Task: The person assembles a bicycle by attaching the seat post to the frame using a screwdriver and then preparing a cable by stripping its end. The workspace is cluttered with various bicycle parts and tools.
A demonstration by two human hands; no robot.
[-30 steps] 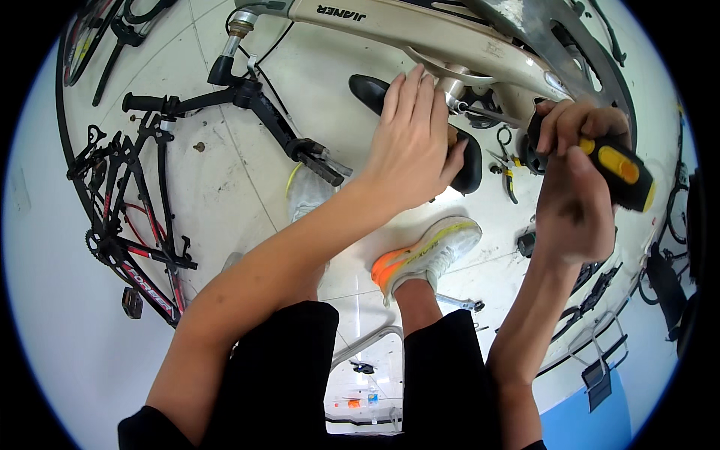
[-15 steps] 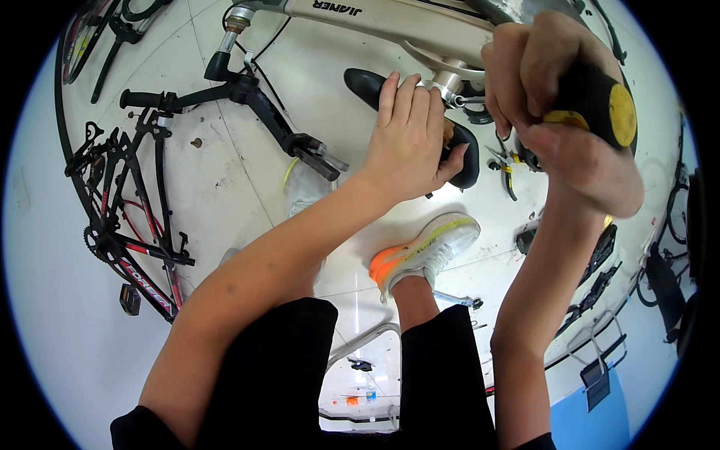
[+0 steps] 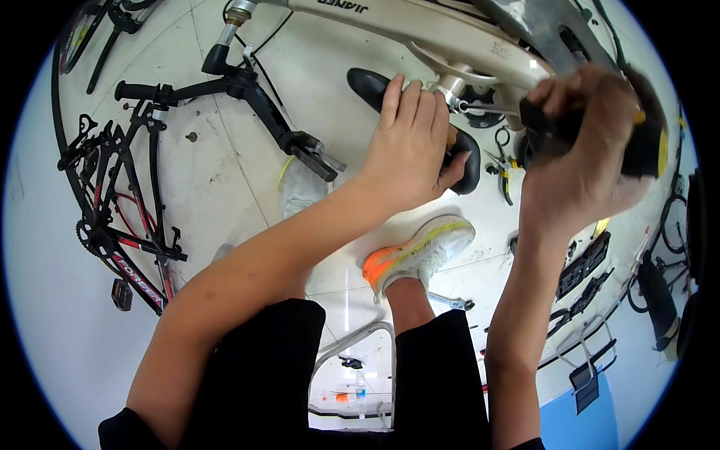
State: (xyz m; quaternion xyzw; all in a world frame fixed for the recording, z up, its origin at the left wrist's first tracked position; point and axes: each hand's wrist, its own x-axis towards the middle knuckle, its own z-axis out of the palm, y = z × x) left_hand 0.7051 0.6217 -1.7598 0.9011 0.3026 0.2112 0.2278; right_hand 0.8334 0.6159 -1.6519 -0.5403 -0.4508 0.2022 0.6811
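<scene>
Under my left hand (image 3: 405, 146) is a black bicycle saddle (image 3: 367, 86), its fingers wrapped over the middle and its thumb at the near end. Beside the saddle is a silver seat clamp (image 3: 451, 86) on a beige bicycle frame (image 3: 397, 28). My right hand (image 3: 581, 165), partly smeared by motion, is closed on the black and yellow handle of a screwdriver (image 3: 491, 109). The metal shaft runs left from that fist to the clamp, its tip at a small ring-like part there. Where the tip seats is too small to tell.
Yellow-handled pliers (image 3: 505, 184) lie near the saddle, and a wrench (image 3: 450, 301) lies behind my shoe (image 3: 427, 251). At left stand a black handlebar stem assembly (image 3: 247, 86) and a black and red bicycle frame (image 3: 124, 236). Dark parts (image 3: 585, 262) lie at right.
My right hand has moved right and slightly down with the screwdriver, and its wrist has turned. More of the shaft now shows. The left hand stays on the saddle.
</scene>
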